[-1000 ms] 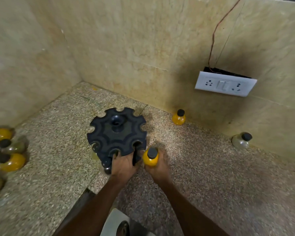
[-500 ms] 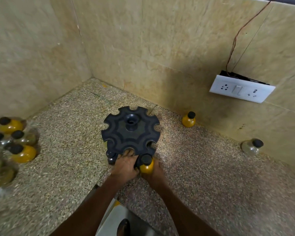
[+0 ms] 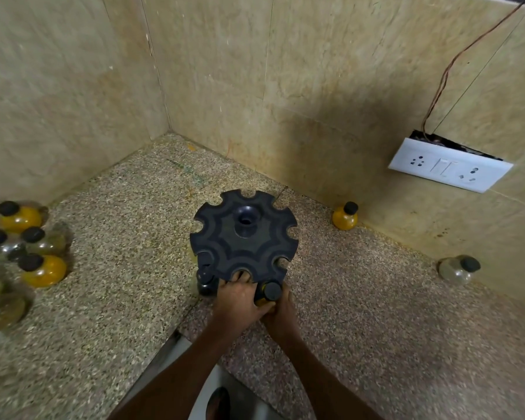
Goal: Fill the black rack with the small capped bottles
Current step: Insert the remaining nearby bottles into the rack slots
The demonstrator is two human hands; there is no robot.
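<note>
both hands (image 3: 256, 303) clamp one yellow bottle (image 3: 269, 294) into the black rack (image 3: 244, 237)'s near notch; remaining notches look empty, loose bottles (image 3: 34, 244) wait

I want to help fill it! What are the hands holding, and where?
The right hand holds a small yellow bottle by its body, below the black cap. The left hand grips the near edge of the black rack.
</note>
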